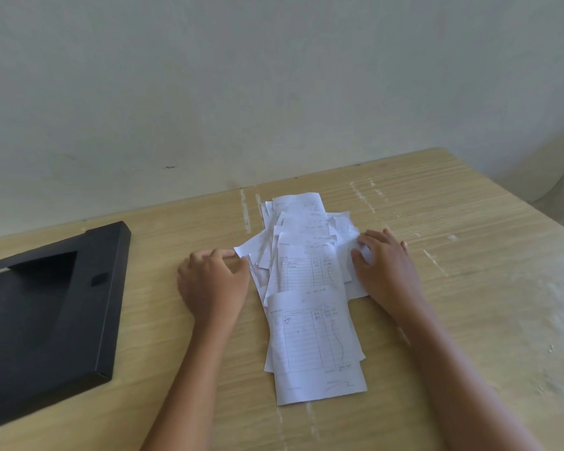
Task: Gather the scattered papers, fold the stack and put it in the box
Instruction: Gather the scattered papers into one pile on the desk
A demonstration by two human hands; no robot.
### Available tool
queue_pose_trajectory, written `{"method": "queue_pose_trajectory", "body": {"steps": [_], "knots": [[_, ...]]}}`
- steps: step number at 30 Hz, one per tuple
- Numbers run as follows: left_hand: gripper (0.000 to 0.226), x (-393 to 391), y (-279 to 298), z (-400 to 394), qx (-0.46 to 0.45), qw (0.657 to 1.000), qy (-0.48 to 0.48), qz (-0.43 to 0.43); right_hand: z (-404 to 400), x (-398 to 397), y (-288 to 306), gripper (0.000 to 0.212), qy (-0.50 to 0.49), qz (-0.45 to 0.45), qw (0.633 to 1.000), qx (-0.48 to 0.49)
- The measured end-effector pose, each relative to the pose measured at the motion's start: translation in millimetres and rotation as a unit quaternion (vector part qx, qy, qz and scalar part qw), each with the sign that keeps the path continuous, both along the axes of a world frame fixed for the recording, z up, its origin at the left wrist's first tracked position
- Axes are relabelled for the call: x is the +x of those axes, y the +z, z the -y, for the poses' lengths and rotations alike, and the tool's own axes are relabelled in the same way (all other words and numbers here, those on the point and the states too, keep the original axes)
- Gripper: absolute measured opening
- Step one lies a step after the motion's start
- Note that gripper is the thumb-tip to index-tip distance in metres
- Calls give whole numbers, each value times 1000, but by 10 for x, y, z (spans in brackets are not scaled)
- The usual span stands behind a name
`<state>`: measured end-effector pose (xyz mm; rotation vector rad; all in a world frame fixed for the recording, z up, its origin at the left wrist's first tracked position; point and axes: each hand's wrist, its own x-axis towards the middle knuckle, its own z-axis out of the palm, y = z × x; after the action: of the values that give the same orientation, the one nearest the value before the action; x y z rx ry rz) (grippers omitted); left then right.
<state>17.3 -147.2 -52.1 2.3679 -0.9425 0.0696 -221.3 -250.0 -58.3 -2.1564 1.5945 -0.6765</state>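
**Both hands at the paper pile, box off to the left**

So the papers [310,288] sit in a loose, overlapping heap in the middle of the frame, on a wooden table [469,288]. They look like printed forms with ruled tables and some handwriting, too small to read. The sheet lowest in the frame sticks out from the rest, toward the bottom edge.

The left hand [210,281] is at the heap's left edge, fingers curled, with thumb and fingertips right at the corner of a sheet. Looks like a pinch, but I honestly can't tell if it's actually gripping that corner or just touching it. The right hand [385,268] is on the heap's right side, fingers bent and closed on the edge of the sheets there.

The box [46,307] is black and flat, lying at the left of the frame, well apart from the pile, partly cut off by the frame edge. A plain pale wall [274,76] fills the upper half.
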Motion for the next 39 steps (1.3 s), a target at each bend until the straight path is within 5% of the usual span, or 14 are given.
{"method": "queue_pose_trajectory", "body": {"steps": [7, 15, 21, 27, 33, 36, 39], "knots": [[20, 89, -43, 235, -21, 998, -10, -57, 40, 13, -28, 41, 0, -22, 1000, -13], [15, 86, 207, 517, 89, 986, 6, -140, 4, 58, -17, 49, -19, -27, 999, -10], [26, 120, 233, 490, 27, 995, -1, -97, 25, 34, -2, 47, -13, -3, 1000, 0], [26, 97, 244, 593, 100, 986, -89, -97, 15, 67, -25, 46, -12, -37, 999, -11], [40, 60, 229, 329, 15, 996, -71, -56, -10, -8, 21, 30, -98, 60, 992, -59], [31, -183, 121, 158, 45, 995, -88, -27, -50, 50, -26, 31, -67, 66, 994, -48], [65, -605, 33, 161, 129, 989, -66, -12, -119, 145, -15, 56, -31, 32, 999, -4]]}}
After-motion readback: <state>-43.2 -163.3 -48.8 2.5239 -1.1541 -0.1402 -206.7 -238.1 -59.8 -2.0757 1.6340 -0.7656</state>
